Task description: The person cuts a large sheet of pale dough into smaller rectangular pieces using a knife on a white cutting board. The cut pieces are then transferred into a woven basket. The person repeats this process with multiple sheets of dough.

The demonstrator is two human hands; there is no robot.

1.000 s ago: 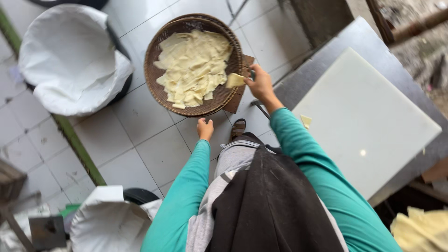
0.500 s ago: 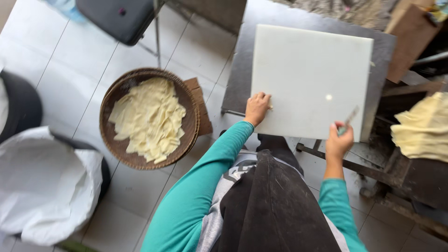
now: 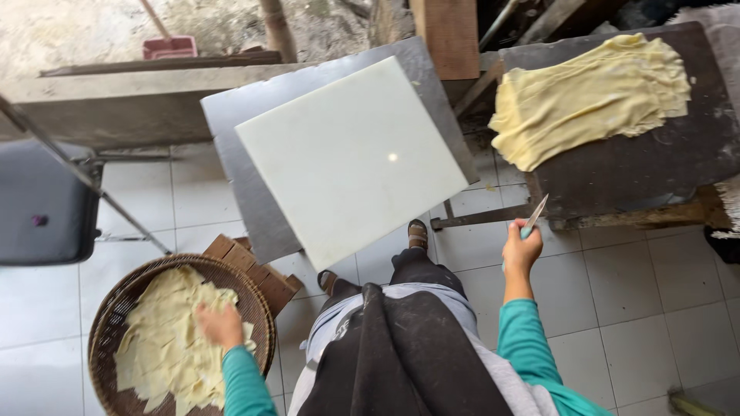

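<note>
Head view: left hand (image 3: 220, 325) flat on cut sheets (image 3: 166, 347) (basket (image 3: 104, 323)); right hand (image 3: 521, 250) grips knife (image 3: 533, 218).

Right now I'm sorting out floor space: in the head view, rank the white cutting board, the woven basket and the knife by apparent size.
1. white cutting board
2. woven basket, partly cut off by the frame
3. knife

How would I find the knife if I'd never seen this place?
Start at the big white cutting board on the grey table. Go to its right, toward the dark table holding the heap of pale yellow sheets. Just below that table's edge, the right hand holds the knife: the only thin, shiny blade around.
</note>
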